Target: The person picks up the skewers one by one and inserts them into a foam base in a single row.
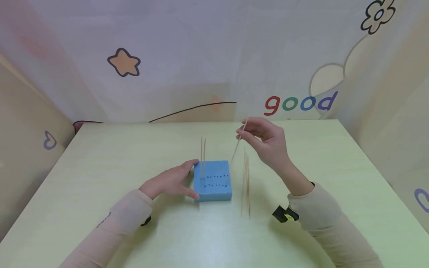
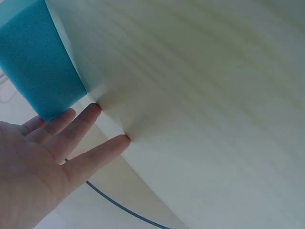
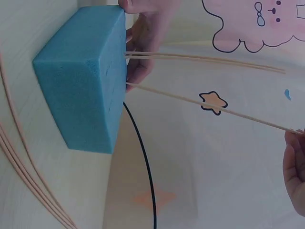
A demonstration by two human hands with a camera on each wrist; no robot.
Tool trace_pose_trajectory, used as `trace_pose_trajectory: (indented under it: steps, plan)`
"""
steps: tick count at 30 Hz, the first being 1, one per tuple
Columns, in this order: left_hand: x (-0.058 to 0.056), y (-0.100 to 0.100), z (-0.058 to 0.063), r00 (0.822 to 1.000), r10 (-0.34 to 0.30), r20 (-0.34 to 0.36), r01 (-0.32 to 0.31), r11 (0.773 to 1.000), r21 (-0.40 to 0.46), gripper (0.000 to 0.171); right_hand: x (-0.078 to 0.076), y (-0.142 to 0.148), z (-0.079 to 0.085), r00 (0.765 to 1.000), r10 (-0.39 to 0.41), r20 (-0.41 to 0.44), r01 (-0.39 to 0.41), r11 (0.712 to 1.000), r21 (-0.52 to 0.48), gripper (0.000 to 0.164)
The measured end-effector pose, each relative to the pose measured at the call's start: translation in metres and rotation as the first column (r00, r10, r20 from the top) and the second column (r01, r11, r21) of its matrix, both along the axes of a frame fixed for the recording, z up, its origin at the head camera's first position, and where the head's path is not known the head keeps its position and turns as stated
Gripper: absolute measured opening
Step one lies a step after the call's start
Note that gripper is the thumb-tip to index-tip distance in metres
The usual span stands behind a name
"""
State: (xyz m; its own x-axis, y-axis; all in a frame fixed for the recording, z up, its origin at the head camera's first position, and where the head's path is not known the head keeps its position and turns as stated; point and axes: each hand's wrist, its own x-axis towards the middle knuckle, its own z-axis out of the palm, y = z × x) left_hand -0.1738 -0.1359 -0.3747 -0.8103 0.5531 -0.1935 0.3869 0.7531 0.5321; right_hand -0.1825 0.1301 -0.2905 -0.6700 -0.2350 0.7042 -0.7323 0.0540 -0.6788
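Observation:
A blue foam block point(image 1: 218, 191) with rows of small dark holes in its top lies on the table. Two thin bamboo skewers point(image 1: 203, 149) stand upright in its left part. My left hand point(image 1: 172, 180) holds the block's left side, thumb at the front corner and a finger at the back corner. In the left wrist view, some outstretched fingers point(image 2: 78, 131) touch the block and others the table. My right hand point(image 1: 268, 143) pinches another bamboo skewer point(image 1: 237, 149) near its upper end, to the right of the block. Its lower end points down near the block.
Several loose bamboo skewers point(image 1: 247, 182) lie on the table, right of the block. The pale table point(image 1: 100, 156) meets a printed cloth backdrop point(image 1: 187, 56) at its far edge. Cloth also hangs at both sides.

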Motion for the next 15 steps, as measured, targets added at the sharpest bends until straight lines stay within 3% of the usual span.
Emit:
trace_pose_trajectory:
  steps: [6,15]
  plan:
    - [-0.004,0.004,0.0,1.0,0.017,-0.006,-0.018,0.999,-0.031,0.111,-0.006,-0.011,0.001,0.998,0.024,-0.064,-0.023,1.0,0.012,0.023]
    - [-0.015,0.008,-0.004,1.0,-0.008,-0.003,0.008,1.0,-0.019,0.112,-0.009,-0.024,0.0,0.989,0.037,-0.144,-0.032,0.999,0.04,0.02]
